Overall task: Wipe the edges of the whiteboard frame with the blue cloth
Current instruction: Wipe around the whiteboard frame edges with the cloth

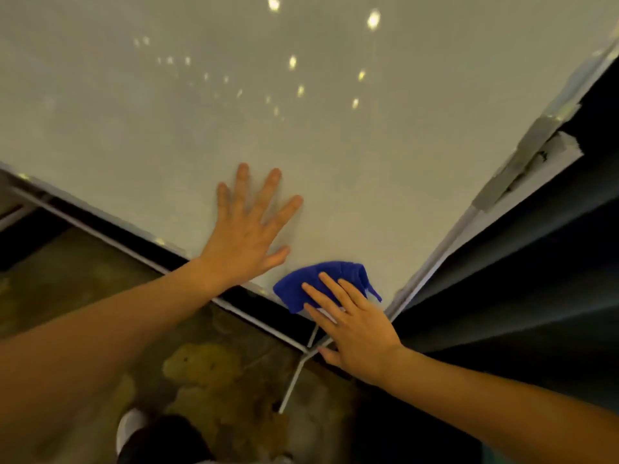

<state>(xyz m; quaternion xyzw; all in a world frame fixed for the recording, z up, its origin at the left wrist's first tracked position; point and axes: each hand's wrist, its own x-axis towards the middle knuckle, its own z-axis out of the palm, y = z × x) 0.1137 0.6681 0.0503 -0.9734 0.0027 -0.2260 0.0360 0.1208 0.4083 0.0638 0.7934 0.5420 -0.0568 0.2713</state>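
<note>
The whiteboard (301, 128) fills the upper part of the head view, its glossy white face reflecting ceiling lights. Its pale frame (432, 262) runs down the right side and along the bottom to a lower corner near the middle. My left hand (248, 229) lies flat on the board with fingers spread and nothing in it. My right hand (351, 326) presses the folded blue cloth (318, 279) against the bottom frame edge close to that corner, fingers flat on the cloth.
A white stand bar (294, 380) drops from the corner to the mottled brown floor (207, 370). A dark wall or panel (519, 296) stands to the right of the board. A white shoe (130, 426) shows at the bottom.
</note>
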